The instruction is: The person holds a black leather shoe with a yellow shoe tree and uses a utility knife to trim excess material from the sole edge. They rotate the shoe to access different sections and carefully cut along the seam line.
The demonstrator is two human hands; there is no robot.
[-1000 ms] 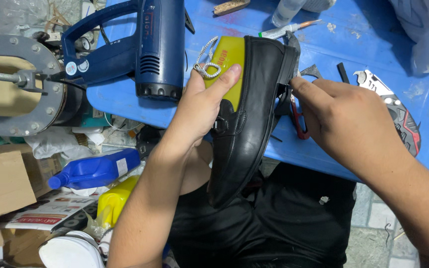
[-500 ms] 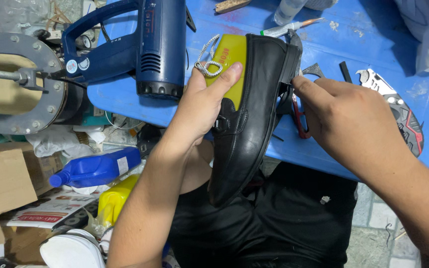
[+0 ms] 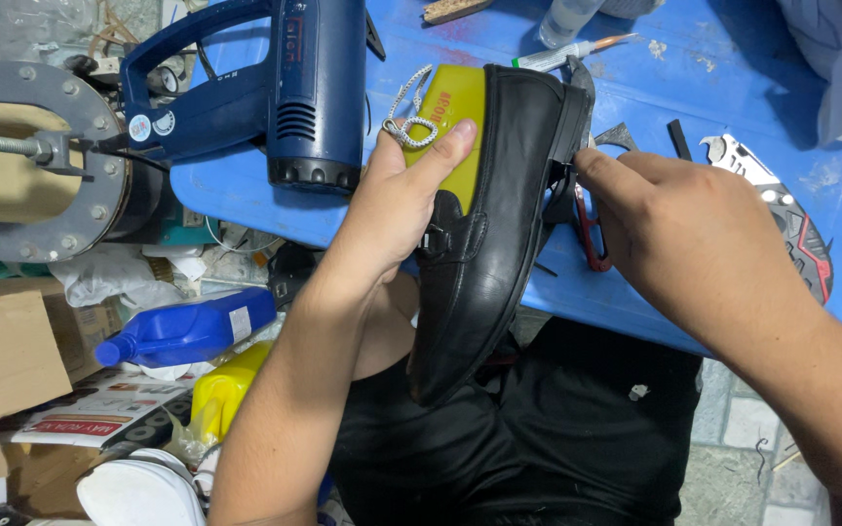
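Note:
A black leather loafer [image 3: 484,253] lies heel up against the front edge of the blue table [image 3: 733,78], its toe over my lap. A yellow-green shoe last [image 3: 445,127] with a white cord loop fills it. My left hand [image 3: 397,205] grips the loafer at its opening, thumb on the last. My right hand [image 3: 689,229] is closed by the heel, holding a tool with red handles [image 3: 592,229] whose metal tip touches the heel; most of the tool is hidden by my fingers.
A dark blue heat gun [image 3: 285,88] lies on the table to the left. A shoe sole [image 3: 791,214], a small tube [image 3: 567,54] and scraps lie to the right and behind. Below left are a metal machine wheel [image 3: 31,156], cardboard boxes [image 3: 2,360], a blue bottle [image 3: 187,331] and a yellow bottle [image 3: 221,394].
Hardly anything has moved. Both hands keep their hold on the loafer and the tool at the heel.

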